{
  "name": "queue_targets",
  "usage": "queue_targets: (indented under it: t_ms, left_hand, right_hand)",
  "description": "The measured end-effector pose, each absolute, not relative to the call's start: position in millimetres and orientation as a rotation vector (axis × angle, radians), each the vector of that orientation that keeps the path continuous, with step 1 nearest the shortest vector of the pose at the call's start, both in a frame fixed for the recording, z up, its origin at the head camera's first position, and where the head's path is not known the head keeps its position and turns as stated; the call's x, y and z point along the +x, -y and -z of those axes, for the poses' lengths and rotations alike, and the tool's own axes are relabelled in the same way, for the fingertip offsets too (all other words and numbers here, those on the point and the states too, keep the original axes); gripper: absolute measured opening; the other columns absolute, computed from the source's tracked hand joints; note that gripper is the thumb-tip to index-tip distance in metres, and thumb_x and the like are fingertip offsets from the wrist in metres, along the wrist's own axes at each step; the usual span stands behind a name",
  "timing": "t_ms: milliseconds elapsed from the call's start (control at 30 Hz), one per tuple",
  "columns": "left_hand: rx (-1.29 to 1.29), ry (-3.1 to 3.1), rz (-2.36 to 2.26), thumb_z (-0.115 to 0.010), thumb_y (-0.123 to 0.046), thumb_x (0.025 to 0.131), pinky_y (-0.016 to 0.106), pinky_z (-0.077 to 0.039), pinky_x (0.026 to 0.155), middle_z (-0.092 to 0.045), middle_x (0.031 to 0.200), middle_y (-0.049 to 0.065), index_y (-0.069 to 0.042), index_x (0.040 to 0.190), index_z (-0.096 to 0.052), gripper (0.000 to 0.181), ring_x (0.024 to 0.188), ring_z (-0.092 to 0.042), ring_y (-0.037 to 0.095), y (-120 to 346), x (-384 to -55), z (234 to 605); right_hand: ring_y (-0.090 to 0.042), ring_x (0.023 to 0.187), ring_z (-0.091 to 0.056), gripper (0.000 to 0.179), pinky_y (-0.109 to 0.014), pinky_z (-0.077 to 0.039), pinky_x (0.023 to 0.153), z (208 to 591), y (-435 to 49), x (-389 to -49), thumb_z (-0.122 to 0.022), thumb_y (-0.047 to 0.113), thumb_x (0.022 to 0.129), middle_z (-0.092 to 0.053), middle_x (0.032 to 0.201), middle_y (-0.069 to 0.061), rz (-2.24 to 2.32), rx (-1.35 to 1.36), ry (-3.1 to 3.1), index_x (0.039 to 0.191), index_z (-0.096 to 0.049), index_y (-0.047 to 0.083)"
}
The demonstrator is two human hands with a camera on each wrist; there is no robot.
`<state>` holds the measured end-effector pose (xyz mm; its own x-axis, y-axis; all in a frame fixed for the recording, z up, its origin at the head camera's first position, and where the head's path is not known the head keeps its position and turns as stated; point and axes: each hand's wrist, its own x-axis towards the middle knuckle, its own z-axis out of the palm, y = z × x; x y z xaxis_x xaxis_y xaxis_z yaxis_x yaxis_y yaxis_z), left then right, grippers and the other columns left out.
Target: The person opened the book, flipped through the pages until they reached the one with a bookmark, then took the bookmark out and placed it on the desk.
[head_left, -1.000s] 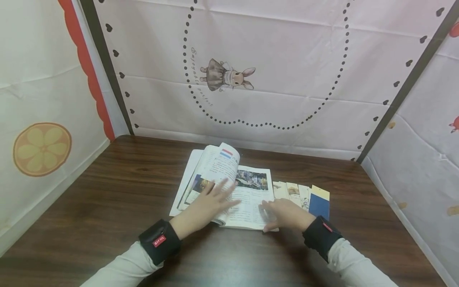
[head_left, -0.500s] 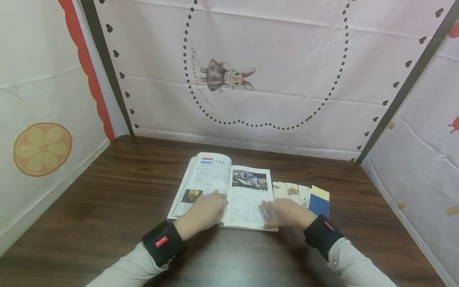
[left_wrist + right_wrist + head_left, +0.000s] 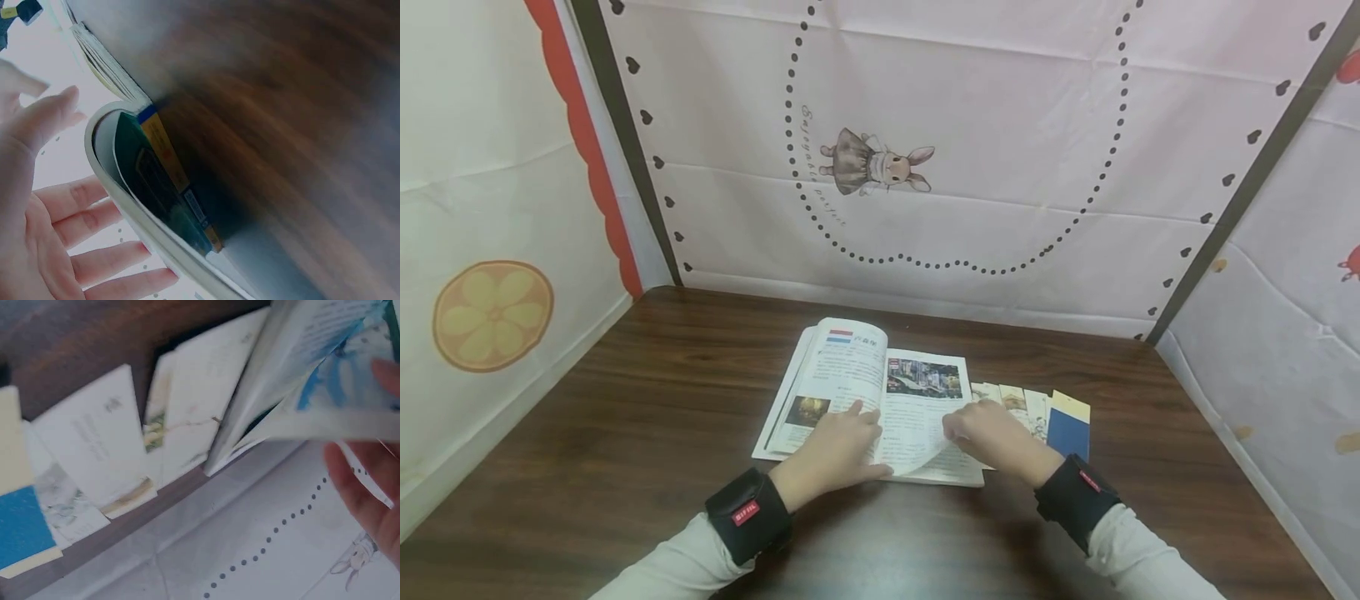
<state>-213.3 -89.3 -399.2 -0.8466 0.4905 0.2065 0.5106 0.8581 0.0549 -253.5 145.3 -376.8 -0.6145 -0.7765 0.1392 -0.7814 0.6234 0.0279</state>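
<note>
An open book [image 3: 850, 367] lies on the dark wooden table, with printed text and photos on both pages. My left hand [image 3: 835, 450] rests on the lower part of the left page, thumb near the gutter. Its fingers are fairly straight beside the book's curved edge in the left wrist view. My right hand [image 3: 996, 435] pinches the outer edge of the right-hand page [image 3: 917, 454], whose lower corner is lifted and bent. In the right wrist view this raised page [image 3: 350, 424] runs between the thumb and fingers, with a blue picture on its underside.
Several illustrated cards [image 3: 94, 437] lie fanned out just right of the book, partly behind my right hand in the head view. The outermost card [image 3: 1067, 429] is blue and cream. Patterned cloth walls [image 3: 1000, 150] stand behind and beside the wooden table [image 3: 625, 400].
The left-hand page came down flat, and my left hand moved from over it to rest by the gutter. My right fingers have curled and raised the right page's corner.
</note>
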Motion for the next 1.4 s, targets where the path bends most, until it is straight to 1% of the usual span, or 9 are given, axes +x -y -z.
queue_targets:
  t_ms: [233, 400, 700, 800, 900, 1100, 1233, 1300, 1400]
  left_hand:
    - [-0.761, 2.788, 0.105, -0.069, -0.062, 0.07, 0.042, -0.055, 0.068, -0.07, 0.101, 0.011, -0.009, 0.074, -0.067, 0.054, 0.104, -0.063, 0.037, 81.4, -213.9, 401.5]
    - [-0.718, 2.765, 0.042, -0.068, -0.064, 0.07, 0.044, -0.055, 0.066, -0.069, 0.089, 0.01, -0.008, 0.071, -0.068, 0.056, 0.099, -0.064, 0.039, 74.0, -213.1, 401.9]
    - [-0.646, 2.674, -0.029, -0.068, -0.025, 0.077, 0.046, -0.054, 0.058, -0.064, 0.07, 0.007, -0.004, 0.078, -0.071, 0.022, 0.085, -0.067, 0.036, 63.3, -214.9, 404.5]
    - [-0.606, 2.673, -0.001, -0.065, -0.021, 0.08, 0.048, -0.054, 0.06, -0.064, 0.069, 0.009, -0.002, 0.078, -0.071, 0.02, 0.085, -0.067, 0.036, 61.1, -214.8, 404.5]
    - [-0.541, 2.684, 0.041, -0.063, -0.024, 0.084, 0.04, -0.052, 0.055, -0.062, 0.064, 0.007, -0.004, 0.072, -0.069, 0.024, 0.076, -0.067, 0.03, 61.0, -215.9, 402.9]
    - [-0.372, 2.778, 0.425, -0.058, -0.026, 0.09, 0.023, -0.028, 0.039, -0.042, 0.046, -0.001, -0.008, 0.054, -0.05, 0.04, 0.04, -0.041, 0.012, 72.5, -218.1, 388.5]
    - [-0.233, 2.794, 0.815, -0.054, -0.027, 0.092, 0.019, -0.023, 0.04, -0.04, 0.046, -0.002, -0.004, 0.062, -0.055, 0.038, 0.037, -0.035, 0.009, 84.0, -219.8, 381.1]
    - [-0.21, 2.76, 0.987, -0.053, -0.025, 0.093, 0.018, -0.028, 0.04, -0.049, 0.05, 0.0, 0.003, 0.078, -0.063, 0.033, 0.039, -0.041, 0.007, 90.5, -221.8, 380.1]
    - [-0.181, 2.703, 1.174, -0.051, -0.02, 0.094, 0.02, -0.039, 0.043, -0.064, 0.066, 0.009, 0.009, 0.103, -0.063, 0.032, 0.047, -0.054, 0.009, 100.8, -225.8, 380.0]
  right_hand:
    - [-0.012, 0.081, -0.065, 0.009, -0.03, -0.049, 0.075, 359.1, -137.1, -249.1, -0.075, 0.011, 0.078, -0.072, 0.083, 0.004, -0.057, 1.238, 2.455, 0.085, -0.07, 0.016]
    - [-0.013, 0.085, -0.065, 0.013, -0.03, -0.048, 0.078, 353.0, -132.9, -245.8, -0.077, 0.012, 0.075, -0.072, 0.086, 0.004, -0.092, 1.257, 2.349, 0.085, -0.069, 0.015]
    - [-0.015, 0.089, -0.065, 0.016, -0.031, -0.049, 0.08, 352.5, -130.4, -244.4, -0.078, 0.01, 0.073, -0.072, 0.09, 0.002, -0.119, 1.244, 2.325, 0.086, -0.069, 0.014]
    - [-0.018, 0.097, -0.064, 0.028, -0.033, -0.052, 0.085, 354.7, -131.9, -245.4, -0.079, 0.009, 0.072, -0.071, 0.099, -0.001, -0.214, 1.193, 2.321, 0.097, -0.067, 0.011]
    - [-0.023, 0.103, -0.063, 0.043, -0.036, -0.052, 0.089, 358.2, -136.3, -248.1, -0.08, 0.007, 0.072, -0.067, 0.108, -0.007, -0.319, 1.1, 2.298, 0.11, -0.061, 0.007]
    - [-0.027, 0.107, -0.063, 0.043, -0.041, -0.051, 0.091, 366.3, -145.0, -249.5, -0.075, 0.014, 0.079, -0.065, 0.114, -0.012, -0.371, 1.002, 2.578, 0.117, -0.058, 0.003]
    - [-0.033, 0.119, -0.056, 0.058, -0.046, -0.046, 0.098, 376.2, -151.1, -249.2, -0.073, 0.031, 0.081, -0.059, 0.127, -0.018, -0.308, 1.037, 2.909, 0.126, -0.055, 0.0]
    - [-0.035, 0.125, -0.051, 0.07, -0.048, -0.042, 0.102, 381.0, -153.3, -249.3, -0.074, 0.037, 0.078, -0.054, 0.133, -0.021, -0.302, 1.093, 3.013, 0.131, -0.051, -0.003]
    - [-0.037, 0.129, -0.047, 0.084, -0.048, -0.039, 0.105, 388.1, -154.1, -250.1, -0.077, 0.044, 0.073, -0.049, 0.138, -0.023, -0.26, 1.152, 3.089, 0.134, -0.046, -0.005]
